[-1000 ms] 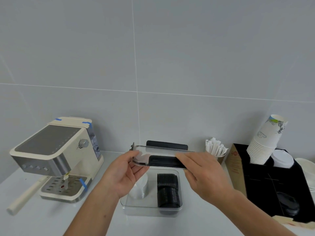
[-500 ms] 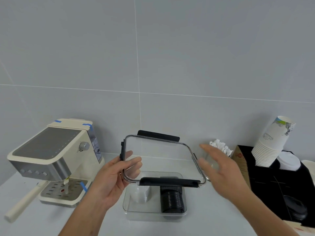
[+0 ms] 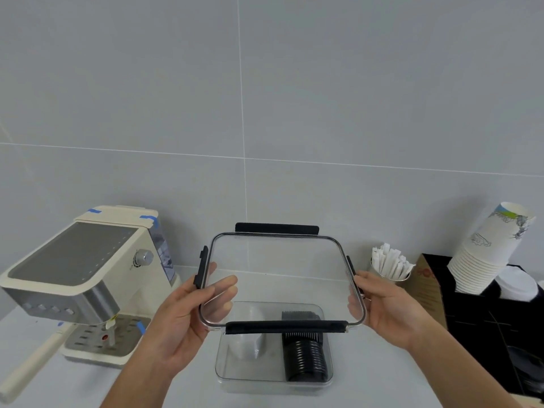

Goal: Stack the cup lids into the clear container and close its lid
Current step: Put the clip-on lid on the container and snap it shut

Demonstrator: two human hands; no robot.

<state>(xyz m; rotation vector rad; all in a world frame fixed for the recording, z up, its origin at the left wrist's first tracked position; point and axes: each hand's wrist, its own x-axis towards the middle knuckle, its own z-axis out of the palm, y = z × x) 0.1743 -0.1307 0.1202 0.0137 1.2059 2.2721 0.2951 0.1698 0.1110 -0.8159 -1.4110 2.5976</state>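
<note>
The left hand [image 3: 188, 316] and right hand [image 3: 385, 307] are gripping opposite side edges of the clear lid [image 3: 279, 278], holding it tilted in the air between them. Directly below the hands, the clear container [image 3: 235, 375] is sitting open on the counter [image 3: 382, 372], holding a row of black cup lids [image 3: 304, 357] at its right-hand side.

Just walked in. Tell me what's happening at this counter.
A person is holding a clear container lid up in the air, tilted toward the camera, with the left hand on its left edge and the right hand on its right edge. Below it on the counter, the clear container sits open, with a row of black cup lids on its right side and a smaller white stack on its left. The container is not yet closed.
</note>
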